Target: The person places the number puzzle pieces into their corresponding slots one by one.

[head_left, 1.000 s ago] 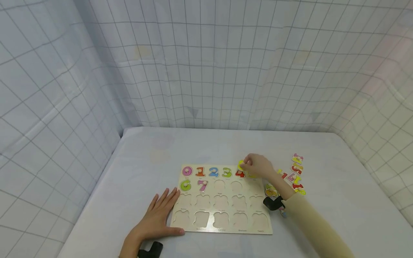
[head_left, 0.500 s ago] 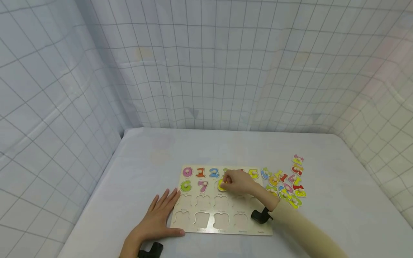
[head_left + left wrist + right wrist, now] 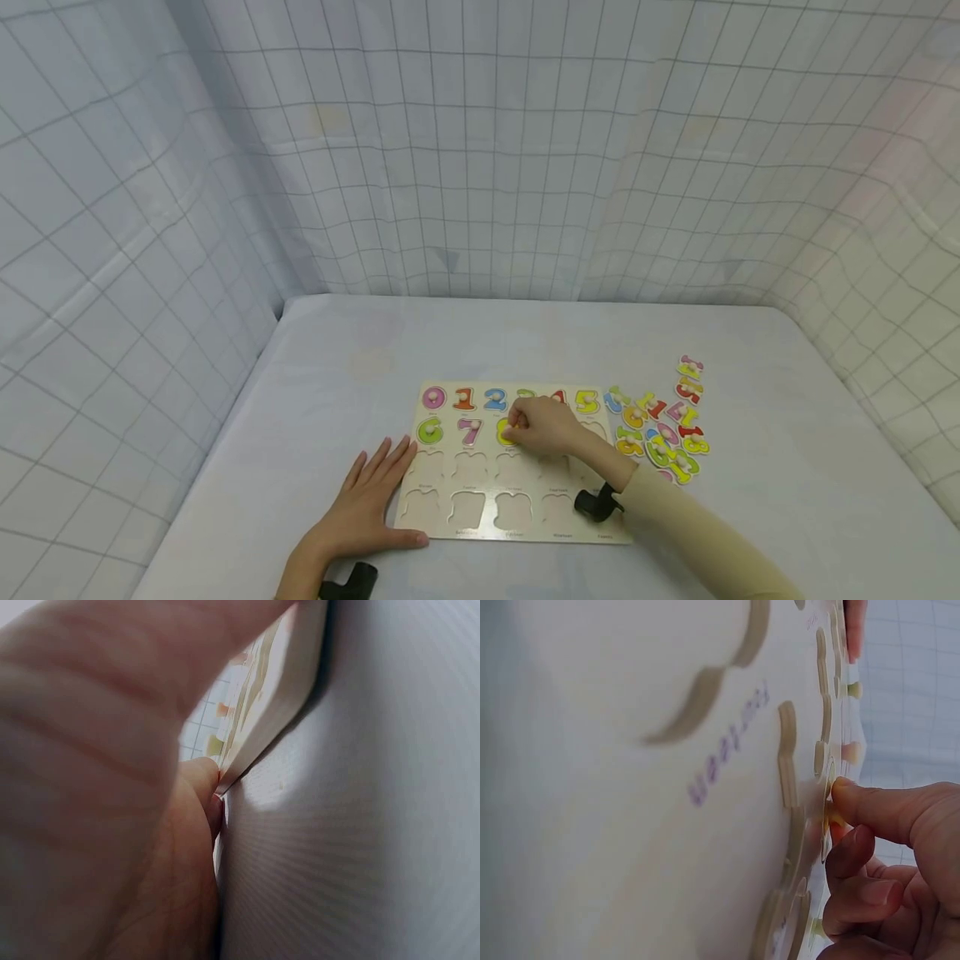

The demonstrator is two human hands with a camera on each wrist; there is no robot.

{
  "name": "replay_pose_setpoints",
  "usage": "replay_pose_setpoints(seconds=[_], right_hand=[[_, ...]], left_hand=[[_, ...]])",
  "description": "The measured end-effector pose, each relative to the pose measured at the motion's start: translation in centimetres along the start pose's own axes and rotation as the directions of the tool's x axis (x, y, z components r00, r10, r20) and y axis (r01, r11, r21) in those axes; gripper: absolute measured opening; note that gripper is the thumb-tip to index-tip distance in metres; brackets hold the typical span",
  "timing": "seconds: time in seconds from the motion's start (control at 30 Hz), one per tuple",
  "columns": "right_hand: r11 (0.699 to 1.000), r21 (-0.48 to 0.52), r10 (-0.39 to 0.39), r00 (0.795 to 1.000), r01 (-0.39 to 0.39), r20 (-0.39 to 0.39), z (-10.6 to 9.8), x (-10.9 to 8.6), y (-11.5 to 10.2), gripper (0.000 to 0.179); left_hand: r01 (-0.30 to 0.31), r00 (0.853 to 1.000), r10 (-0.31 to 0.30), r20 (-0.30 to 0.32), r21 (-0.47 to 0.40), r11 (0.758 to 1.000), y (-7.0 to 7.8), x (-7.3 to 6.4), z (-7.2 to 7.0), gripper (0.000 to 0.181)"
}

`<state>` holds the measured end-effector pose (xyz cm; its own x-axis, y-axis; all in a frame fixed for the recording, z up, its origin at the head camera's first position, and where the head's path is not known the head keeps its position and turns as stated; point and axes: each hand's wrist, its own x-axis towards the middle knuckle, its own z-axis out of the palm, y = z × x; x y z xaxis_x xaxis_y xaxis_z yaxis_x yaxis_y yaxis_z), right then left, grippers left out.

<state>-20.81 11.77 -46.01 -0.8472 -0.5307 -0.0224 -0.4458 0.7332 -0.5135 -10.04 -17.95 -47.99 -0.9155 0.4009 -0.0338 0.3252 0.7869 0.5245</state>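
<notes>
A pale wooden number puzzle board (image 3: 442, 481) lies flat on the table, its upper row filled with colourful knobbed numbers. My left hand (image 3: 366, 507) rests with spread fingers along the board's left edge, the thumb at its lower left corner. With thumb and fingertips, my right hand (image 3: 547, 427) pinches a yellow number piece (image 3: 503, 431) at the recess just right of the pink 7 (image 3: 469, 432). The hand hides part of this piece and of the 3 and 4 above. In the right wrist view, the right hand's fingertips (image 3: 842, 787) are right at the board's surface.
Several loose number pieces (image 3: 660, 450) lie in a cluster beyond the board's right edge, some overlapping. A short column of them reaches back to a pink and yellow piece (image 3: 691, 367). White gridded curtains (image 3: 525, 167) enclose the table (image 3: 360, 350) on three sides.
My right hand has carried the yellow piece left and nearer from above the 4 to the recess beside the 7, then shifted slightly. My left hand stays in place.
</notes>
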Motion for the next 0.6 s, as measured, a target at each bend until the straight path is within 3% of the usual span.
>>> replay_pose_setpoints(seconds=[0.6], right_hand=[[1.000,-0.005,0.016,1.000,-0.016,0.005,-0.13,-0.15,-0.05,0.016]], left_hand=[[-0.002,1.000,0.002,0.006,0.015,1.000,-0.13,0.13,0.03,0.118]])
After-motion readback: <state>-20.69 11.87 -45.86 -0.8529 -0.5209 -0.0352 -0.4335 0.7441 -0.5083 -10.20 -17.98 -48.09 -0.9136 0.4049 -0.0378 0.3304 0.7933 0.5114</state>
